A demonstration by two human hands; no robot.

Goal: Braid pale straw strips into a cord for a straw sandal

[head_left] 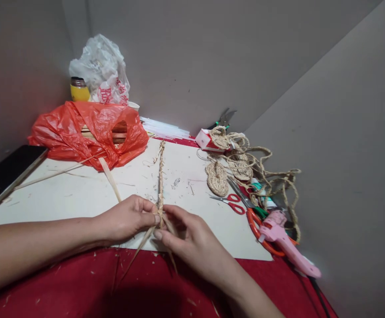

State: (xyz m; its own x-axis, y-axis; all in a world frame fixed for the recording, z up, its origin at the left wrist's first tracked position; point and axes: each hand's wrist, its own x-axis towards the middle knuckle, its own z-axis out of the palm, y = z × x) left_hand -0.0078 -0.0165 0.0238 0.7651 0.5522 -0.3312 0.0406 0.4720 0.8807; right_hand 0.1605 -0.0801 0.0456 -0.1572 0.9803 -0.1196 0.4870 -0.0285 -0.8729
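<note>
A thin straw braid [161, 176] runs straight away from me across a white board [192, 172]. At its near end, my left hand [132, 218] pinches the braid between thumb and forefinger. My right hand [185, 232] is closed at the same spot from the other side, its thumb and fingers on the loose straw strands [142, 245]. Those strands fan out below the fingers over the red cloth [79, 282]. Exactly which strand each fingertip grips is partly hidden.
A red plastic bag [62, 128] holding straw lies at back left, beside a phone [13, 172]. To the right are small red-handled scissors [235, 205], larger shears [253, 221], coiled braid pieces [217, 179] and a pink glue gun [285, 240]. Walls stand close around.
</note>
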